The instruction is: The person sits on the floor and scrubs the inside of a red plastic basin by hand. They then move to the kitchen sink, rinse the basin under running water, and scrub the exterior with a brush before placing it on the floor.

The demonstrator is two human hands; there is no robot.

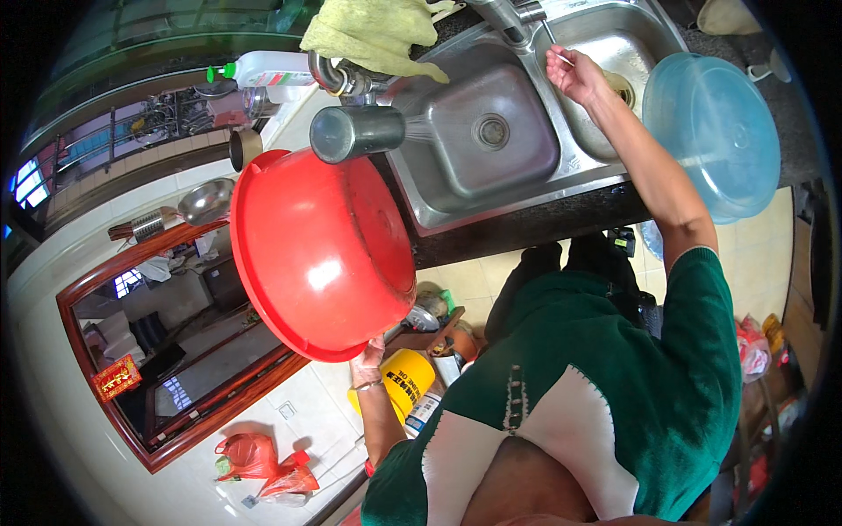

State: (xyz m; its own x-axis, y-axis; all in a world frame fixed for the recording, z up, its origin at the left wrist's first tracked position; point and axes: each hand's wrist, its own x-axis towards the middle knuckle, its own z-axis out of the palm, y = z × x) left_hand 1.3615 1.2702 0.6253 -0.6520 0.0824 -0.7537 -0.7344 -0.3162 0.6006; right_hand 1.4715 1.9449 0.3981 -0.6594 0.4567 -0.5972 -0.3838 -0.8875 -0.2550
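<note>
My left hand (370, 355) grips the rim of a large red plastic basin (322, 263), which is tilted on its side left of the sink with its underside towards the sink. My right hand (575, 77) is at the thin metal lever of the faucet (526, 20), fingers curled about its end. A grey metal cylinder (358, 133) on a curved metal pipe sprays water into the left bowl of the stainless steel double sink (454, 187). A translucent blue plastic basin (714, 138) stands at the sink's right edge. Inside the red basin is hidden.
A yellow-green cloth (375, 33) hangs over the pipe beside a white bottle with a green cap (273, 70). A steel bowl (206, 202) is on the left ledge. Lower down are a yellow bucket (401, 378), red plastic bags (253, 455) and a wood-framed window (112, 401).
</note>
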